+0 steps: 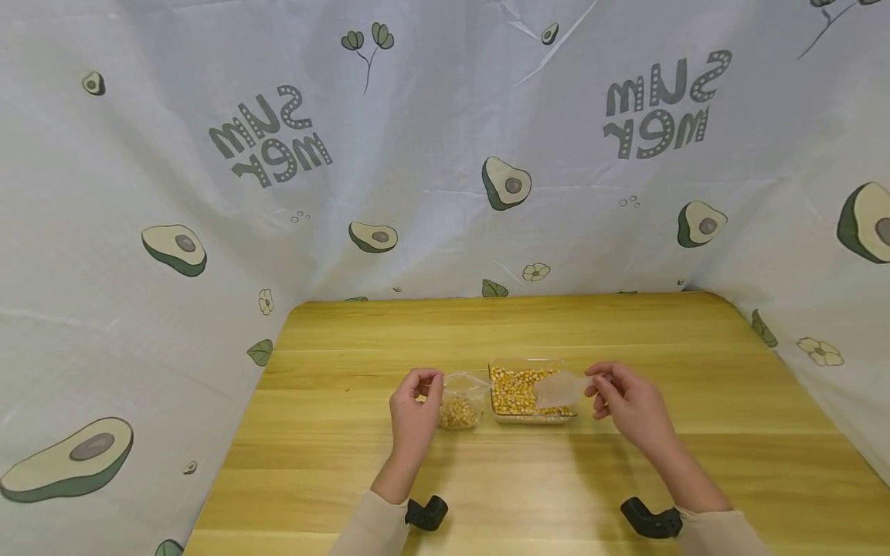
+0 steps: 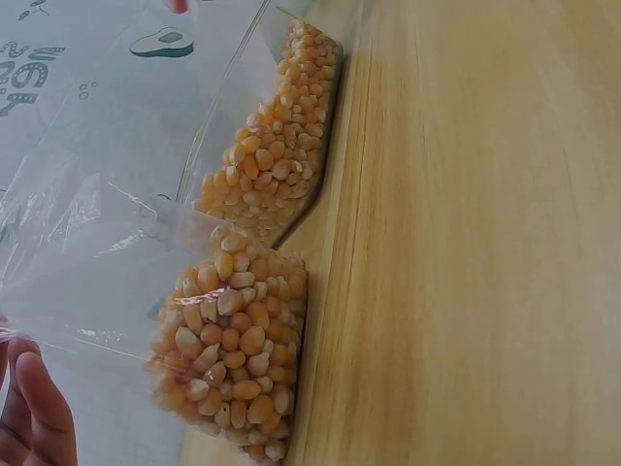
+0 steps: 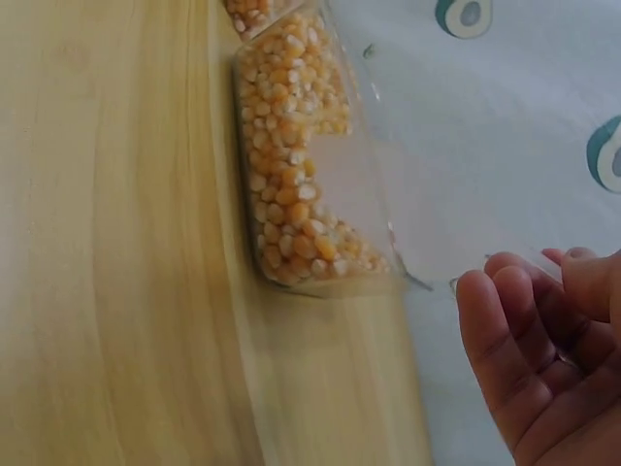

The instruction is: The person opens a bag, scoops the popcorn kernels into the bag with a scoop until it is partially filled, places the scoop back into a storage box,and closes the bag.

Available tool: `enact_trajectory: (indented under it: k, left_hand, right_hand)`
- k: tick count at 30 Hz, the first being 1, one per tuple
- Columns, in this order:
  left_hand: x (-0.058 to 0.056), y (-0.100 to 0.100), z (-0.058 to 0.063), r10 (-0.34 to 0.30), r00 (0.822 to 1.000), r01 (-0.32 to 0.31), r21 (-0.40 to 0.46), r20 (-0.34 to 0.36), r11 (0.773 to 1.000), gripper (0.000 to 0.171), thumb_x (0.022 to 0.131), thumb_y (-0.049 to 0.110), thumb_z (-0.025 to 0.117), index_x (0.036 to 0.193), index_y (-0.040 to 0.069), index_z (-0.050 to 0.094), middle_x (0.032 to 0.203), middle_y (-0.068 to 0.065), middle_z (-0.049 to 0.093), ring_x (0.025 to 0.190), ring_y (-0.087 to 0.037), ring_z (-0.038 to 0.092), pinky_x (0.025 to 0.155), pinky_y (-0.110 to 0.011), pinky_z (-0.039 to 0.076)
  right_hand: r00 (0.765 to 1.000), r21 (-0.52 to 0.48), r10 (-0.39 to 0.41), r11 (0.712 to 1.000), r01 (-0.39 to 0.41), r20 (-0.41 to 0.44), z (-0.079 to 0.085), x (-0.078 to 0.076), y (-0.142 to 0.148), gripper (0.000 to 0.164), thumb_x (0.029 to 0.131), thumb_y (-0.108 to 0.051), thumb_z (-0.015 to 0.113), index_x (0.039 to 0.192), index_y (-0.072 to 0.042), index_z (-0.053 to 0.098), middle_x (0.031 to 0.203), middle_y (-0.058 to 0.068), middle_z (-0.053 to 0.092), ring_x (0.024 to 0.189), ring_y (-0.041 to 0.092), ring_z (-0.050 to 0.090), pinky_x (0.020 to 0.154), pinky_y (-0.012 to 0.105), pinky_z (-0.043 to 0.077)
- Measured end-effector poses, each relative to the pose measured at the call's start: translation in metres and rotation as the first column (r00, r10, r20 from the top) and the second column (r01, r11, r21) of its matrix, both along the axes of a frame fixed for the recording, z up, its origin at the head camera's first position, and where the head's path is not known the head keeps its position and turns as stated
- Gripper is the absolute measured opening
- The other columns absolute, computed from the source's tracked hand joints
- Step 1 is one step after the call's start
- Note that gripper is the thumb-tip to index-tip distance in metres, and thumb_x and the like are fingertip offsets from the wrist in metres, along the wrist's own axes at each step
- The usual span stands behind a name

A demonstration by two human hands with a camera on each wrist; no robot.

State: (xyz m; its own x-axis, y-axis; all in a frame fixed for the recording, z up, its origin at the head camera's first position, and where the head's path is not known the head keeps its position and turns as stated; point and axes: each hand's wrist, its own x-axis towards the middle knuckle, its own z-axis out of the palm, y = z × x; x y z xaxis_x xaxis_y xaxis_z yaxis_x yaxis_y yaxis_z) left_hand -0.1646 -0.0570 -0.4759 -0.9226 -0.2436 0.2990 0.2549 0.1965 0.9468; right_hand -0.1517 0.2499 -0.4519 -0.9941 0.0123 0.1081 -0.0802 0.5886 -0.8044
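Note:
A clear plastic bag (image 2: 228, 335), its lower part filled with corn kernels, stands on the table left of a glass container. My left hand (image 1: 417, 405) pinches the bag's upper edge on its left side. The rectangular glass container (image 1: 535, 419) holds many yellow corn kernels (image 3: 281, 175). With my right hand (image 1: 629, 403) I grip the handle of a whitish, translucent scoop (image 1: 556, 388) between thumb and fingers. The scoop's blade lies over the kernels in the container's right half, its front edge against them.
The wooden table (image 1: 389, 332) runs back to a pale curtain (image 1: 431, 147) printed with avocados, which also hangs at both sides. A black fitting (image 1: 427, 513) sits at the left wrist and another black fitting (image 1: 651, 519) at the right one.

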Motion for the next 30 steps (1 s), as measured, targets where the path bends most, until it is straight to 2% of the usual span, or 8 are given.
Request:
enact_trajectory:
  k: [3,6,12,21,25,30]
  left_hand:
    - [-0.004,-0.002,-0.009,-0.010,1.000,0.010,0.004,-0.012,1.000,0.007,0.094,0.003,0.066,0.094,-0.002,0.071,0.080,-0.015,0.067,0.060,-0.005,0.056,0.045,-0.014,0.040]
    - [-0.006,-0.004,-0.013,-0.028,0.999,0.029,0.021,-0.034,0.999,0.009,0.095,0.008,0.068,0.094,0.001,0.072,0.080,-0.012,0.068,0.061,-0.004,0.057,0.045,-0.015,0.042]
    - [-0.006,-0.006,-0.014,-0.046,0.997,0.047,0.020,-0.056,0.999,0.011,0.095,0.012,0.068,0.094,0.002,0.072,0.080,-0.012,0.068,0.062,-0.006,0.058,0.044,-0.017,0.042]
    - [-0.005,-0.007,-0.014,-0.030,0.998,0.030,0.015,-0.051,0.999,0.007,0.094,0.009,0.068,0.094,0.003,0.072,0.079,-0.012,0.068,0.061,-0.008,0.057,0.043,-0.016,0.040]
    - [-0.004,-0.008,-0.013,-0.030,0.999,0.030,0.020,-0.033,0.999,0.006,0.094,0.010,0.068,0.093,0.005,0.072,0.080,-0.011,0.069,0.061,-0.008,0.058,0.044,-0.016,0.041]
    - [-0.004,-0.008,-0.013,-0.021,1.000,0.021,0.010,-0.007,1.000,0.006,0.095,0.008,0.067,0.094,0.005,0.072,0.081,-0.014,0.069,0.061,-0.009,0.059,0.046,-0.016,0.044]
  right_hand:
    - [1.000,-0.019,-0.007,1.000,0.007,0.021,-0.003,0.000,-0.002,0.025,0.106,-0.014,0.048,0.122,0.000,0.059,0.093,0.021,0.068,0.062,0.012,0.062,0.060,0.031,0.060]
    - [0.999,-0.049,-0.014,0.999,0.017,0.051,-0.005,0.000,-0.002,0.027,0.106,-0.016,0.048,0.124,0.001,0.059,0.091,0.020,0.067,0.061,0.014,0.062,0.060,0.032,0.060]
    - [0.990,-0.177,-0.015,0.983,0.040,0.138,-0.017,-0.004,0.001,0.029,0.107,-0.014,0.046,0.126,0.005,0.055,0.087,0.016,0.065,0.059,0.015,0.057,0.059,0.035,0.058]
    - [0.974,-0.315,0.003,0.947,0.070,0.225,-0.043,-0.012,0.001,0.031,0.106,-0.019,0.049,0.127,0.005,0.053,0.075,-0.003,0.058,0.055,0.008,0.047,0.055,0.033,0.054]
    - [0.969,-0.345,-0.002,0.934,0.091,0.249,-0.046,-0.013,0.000,0.035,0.106,-0.023,0.049,0.129,0.003,0.052,0.075,-0.005,0.055,0.057,0.008,0.046,0.057,0.032,0.054]
    - [0.968,-0.395,0.018,0.915,0.085,0.250,-0.047,-0.013,0.001,0.033,0.107,-0.020,0.047,0.128,0.005,0.051,0.078,-0.004,0.053,0.061,0.010,0.047,0.060,0.032,0.054]
